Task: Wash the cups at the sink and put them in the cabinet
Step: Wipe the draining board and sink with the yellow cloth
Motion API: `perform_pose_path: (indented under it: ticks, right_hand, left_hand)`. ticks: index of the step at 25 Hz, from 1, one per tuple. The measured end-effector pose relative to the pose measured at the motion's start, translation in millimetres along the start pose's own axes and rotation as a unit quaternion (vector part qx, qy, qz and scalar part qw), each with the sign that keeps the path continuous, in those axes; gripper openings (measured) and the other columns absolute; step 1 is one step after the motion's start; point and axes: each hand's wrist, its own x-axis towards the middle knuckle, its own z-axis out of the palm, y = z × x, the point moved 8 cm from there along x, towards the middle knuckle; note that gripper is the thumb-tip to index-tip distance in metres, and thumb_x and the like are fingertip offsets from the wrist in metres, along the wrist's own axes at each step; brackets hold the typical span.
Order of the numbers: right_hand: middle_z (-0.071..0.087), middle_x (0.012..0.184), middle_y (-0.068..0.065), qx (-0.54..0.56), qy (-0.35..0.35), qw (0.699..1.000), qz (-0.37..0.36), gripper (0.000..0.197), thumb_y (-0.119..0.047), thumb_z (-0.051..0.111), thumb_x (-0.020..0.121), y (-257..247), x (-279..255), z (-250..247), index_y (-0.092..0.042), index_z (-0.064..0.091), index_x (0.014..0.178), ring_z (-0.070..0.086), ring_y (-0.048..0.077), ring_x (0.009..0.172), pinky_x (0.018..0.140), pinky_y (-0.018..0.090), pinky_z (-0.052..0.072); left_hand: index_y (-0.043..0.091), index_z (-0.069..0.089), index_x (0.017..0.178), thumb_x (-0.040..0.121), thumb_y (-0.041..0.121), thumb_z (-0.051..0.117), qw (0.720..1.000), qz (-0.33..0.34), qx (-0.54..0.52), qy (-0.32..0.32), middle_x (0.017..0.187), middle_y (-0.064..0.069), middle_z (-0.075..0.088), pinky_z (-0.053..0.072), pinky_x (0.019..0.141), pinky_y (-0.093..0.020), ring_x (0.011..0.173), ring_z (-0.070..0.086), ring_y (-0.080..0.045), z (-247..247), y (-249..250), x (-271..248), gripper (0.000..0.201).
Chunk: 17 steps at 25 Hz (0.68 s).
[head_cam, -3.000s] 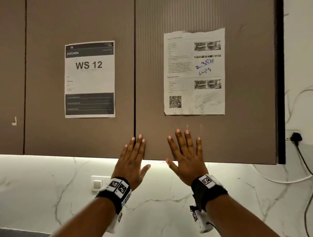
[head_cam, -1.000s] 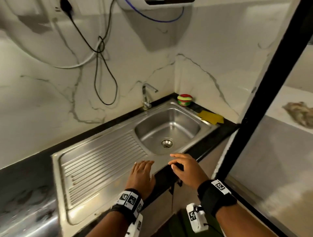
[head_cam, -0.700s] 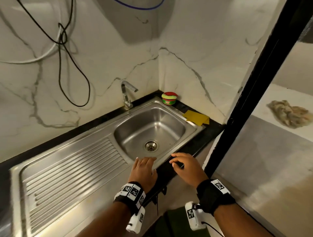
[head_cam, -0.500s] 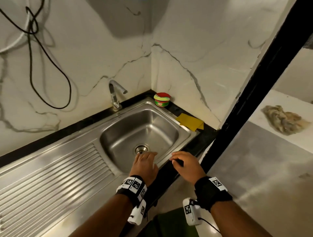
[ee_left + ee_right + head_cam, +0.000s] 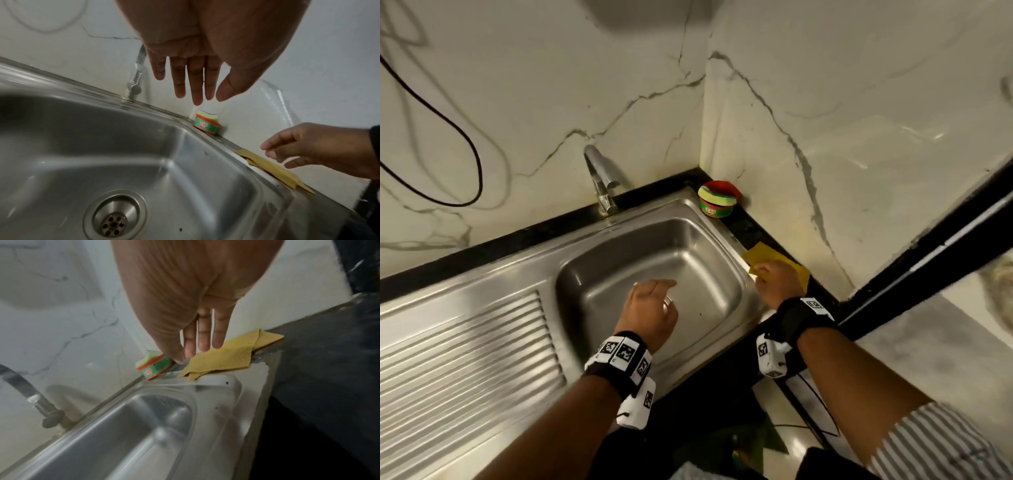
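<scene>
Since half a second ago our right hand (image 5: 779,284) has left the front edge of the counter and now reaches over the yellow cloth (image 5: 774,262) at 3 o'clock of the sink (image 5: 619,329); our left hand (image 5: 650,310) has moved forward over the basin. Three seconds ago both palms were flat on the cabinet doors, which are not in view now.

The left hand hangs above the basin with fingers (image 5: 195,84) straight and close together, holding nothing. The right hand is relaxed, its fingers (image 5: 205,337) extended just above the cloth; we cannot tell if they touch it.

The cloth lies folded on the sink rim (image 5: 218,381) and the black counter (image 5: 750,226), beside the wall. At 1 o'clock of the basin, in the corner, stands a small green and red tub (image 5: 717,200) with a sponge on top. The tap (image 5: 601,178) rises at 12 o'clock, the drain (image 5: 113,224) sits in the basin floor, and the ribbed draining board (image 5: 465,349) extends toward 9 o'clock. We see no cups in any view.
</scene>
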Motion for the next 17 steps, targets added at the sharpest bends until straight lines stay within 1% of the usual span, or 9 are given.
perform_pose_path:
  ticks: [2,4,5,6,7,9,12,14,17]
  right_hand:
    - [0.070,0.116,0.016,-0.040,-0.013,0.999,0.000,0.028,-0.021,0.066,0.088,9.7,23.2,0.5,-0.008,0.073,0.112,0.062,0.036,0.111,0.091,0.033,0.046]
    - [0.065,0.123,0.012,-0.080,-0.035,0.996,0.014,0.034,-0.034,0.067,0.091,22.9,38.3,5.2,-0.014,0.070,0.118,0.059,0.035,0.115,0.093,0.038,0.047]
    - [0.064,0.123,0.010,-0.093,-0.040,0.995,0.015,0.033,-0.039,0.066,0.090,26.9,43.3,4.7,-0.018,0.070,0.115,0.059,0.034,0.113,0.092,0.039,0.048]
    - [0.063,0.120,0.009,-0.092,-0.045,0.995,0.009,0.030,-0.039,0.067,0.090,31.6,49.5,6.3,-0.018,0.071,0.111,0.060,0.034,0.111,0.089,0.039,0.048]
    - [0.062,0.117,0.010,-0.076,-0.055,0.996,-0.003,0.025,-0.034,0.067,0.089,34.6,53.8,6.5,-0.017,0.072,0.107,0.061,0.035,0.108,0.088,0.039,0.049]
    - [0.062,0.117,0.011,-0.040,-0.082,0.996,-0.026,0.019,-0.023,0.067,0.089,40.1,59.8,7.7,-0.012,0.072,0.104,0.061,0.035,0.107,0.090,0.038,0.049]
    - [0.064,0.115,0.017,-0.038,-0.091,0.994,-0.048,0.017,-0.016,0.072,0.085,49.3,69.8,8.9,-0.007,0.075,0.099,0.062,0.038,0.104,0.093,0.040,0.050]
    - [0.065,0.106,0.016,-0.033,-0.087,0.994,-0.049,0.010,-0.016,0.071,0.084,50.8,71.8,7.4,-0.008,0.076,0.088,0.064,0.038,0.094,0.086,0.038,0.053]
    - [0.064,0.088,0.016,-0.035,-0.064,0.996,-0.050,0.019,-0.011,0.058,0.083,51.4,70.5,1.2,-0.005,0.071,0.070,0.060,0.037,0.073,0.067,0.040,0.054]
  left_hand:
    - [0.022,0.059,0.132,0.089,0.021,0.060,0.999,-0.032,0.006,0.013,0.131,-0.002,0.062,0.034,0.116,-0.047,0.127,0.050,-0.024,2.6,-1.3,6.6,0.044]
    - [0.022,0.059,0.132,0.090,0.020,0.060,0.998,-0.058,0.011,0.026,0.131,-0.003,0.062,0.034,0.115,-0.047,0.126,0.051,-0.024,8.6,3.5,12.2,0.042]
    - [0.022,0.060,0.132,0.089,0.020,0.060,0.997,-0.068,0.013,0.036,0.130,-0.003,0.063,0.035,0.115,-0.048,0.125,0.052,-0.024,11.6,7.5,15.4,0.042]
    - [0.022,0.060,0.131,0.089,0.020,0.061,0.996,-0.080,0.015,0.044,0.129,-0.003,0.064,0.036,0.114,-0.048,0.124,0.052,-0.024,14.8,10.4,18.5,0.042]
    - [0.023,0.060,0.131,0.089,0.019,0.061,0.994,-0.091,0.016,0.052,0.128,-0.003,0.064,0.036,0.114,-0.048,0.124,0.053,-0.024,17.6,13.6,20.4,0.043]
    - [0.023,0.060,0.131,0.088,0.019,0.061,0.992,-0.111,0.016,0.063,0.128,-0.002,0.064,0.036,0.114,-0.047,0.123,0.053,-0.025,22.9,20.5,23.0,0.043]
    - [0.021,0.062,0.130,0.088,0.018,0.062,0.990,-0.115,0.021,0.074,0.126,-0.002,0.065,0.036,0.114,-0.045,0.121,0.055,-0.025,30.8,32.4,25.2,0.042]
    - [0.022,0.063,0.129,0.087,0.018,0.061,0.990,-0.115,0.025,0.079,0.126,-0.001,0.065,0.037,0.113,-0.046,0.121,0.055,-0.024,35.7,39.8,25.4,0.042]
    - [0.023,0.062,0.130,0.088,0.020,0.059,0.990,-0.113,0.040,0.071,0.127,0.001,0.065,0.036,0.114,-0.046,0.123,0.054,-0.022,42.5,47.4,26.0,0.042]
